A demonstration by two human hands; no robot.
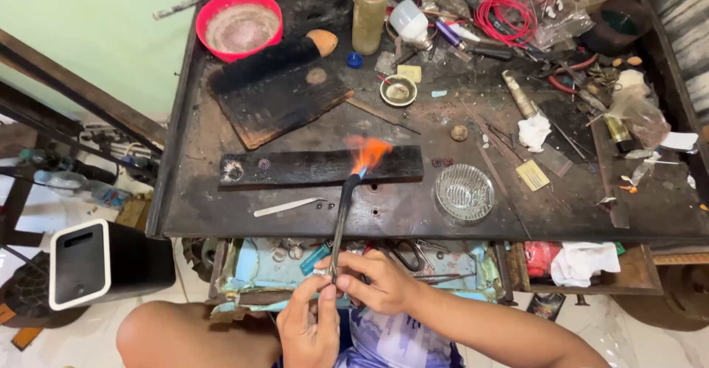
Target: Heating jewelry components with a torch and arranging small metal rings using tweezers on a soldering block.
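1. Orange flame [368, 152] burns at the tip of a thin metal torch [342, 217], which reaches from the person's lap up over the front edge of a dark, scorched bench [221, 213].
2. Risk, as a judgement: the flame licks a charred wooden bar [321, 166] lying across the bench; if the torch lingers there, the wood could smoulder further.
3. Risk: a glass dish [464, 192] sits near the flame on its right, and white tweezers [286, 206] lie near on its left. A swing of the torch tip either way could heat them.
4. Risk: both hands work at the torch's near end. A slip in grip there could tip the burning tip down toward the open drawer [266, 268] of clutter just beneath, or toward the bare knee [159, 331].
5. Risk: a plastic bottle [370, 10] and red wire [506, 10] lie at the back of the bench, well apart from the flame, so they look less exposed.
6. Right hand [380, 283]: fingers curled closed around the torch's lower stem, holding it.
7. Left hand [310, 324]: fingers pinched narrow, tips touching the torch base just beside the right hand; whether it turns a valve or holds a small part cannot be told.
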